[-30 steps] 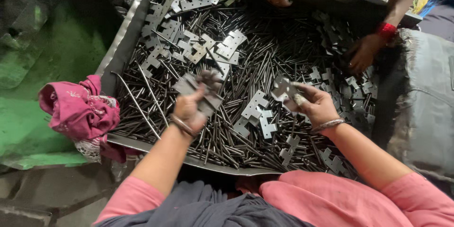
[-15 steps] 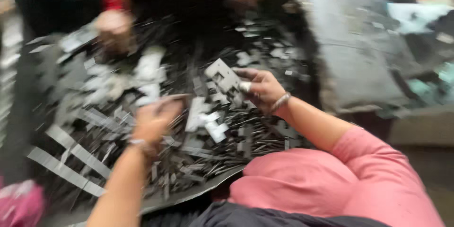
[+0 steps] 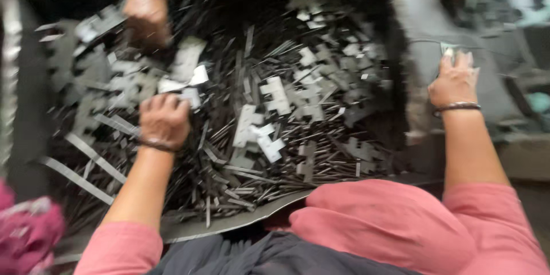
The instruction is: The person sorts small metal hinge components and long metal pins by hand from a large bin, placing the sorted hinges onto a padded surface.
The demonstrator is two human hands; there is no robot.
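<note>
A dark tray (image 3: 229,224) holds a heap of thin metal strips and pale cross-shaped metal pieces (image 3: 274,96). My left hand (image 3: 164,120) rests knuckles-up on the heap at the left, fingers curled around a few flat pieces; a bangle sits at its wrist. My right hand (image 3: 455,80) is stretched out past the tray's right side, palm down on a grey sack (image 3: 421,34), with a small pale metal piece (image 3: 450,51) at its fingertips. The picture is blurred by motion.
Another person's hand (image 3: 146,14) with a red bangle works in the heap at the far left. A pink cloth (image 3: 26,232) lies at the lower left. My pink sleeves and dark clothing fill the bottom edge.
The view has swung right. My right hand left the heap with a metal piece and reached out onto the grey sack. My left hand stays on the heap, fingers curled.
</note>
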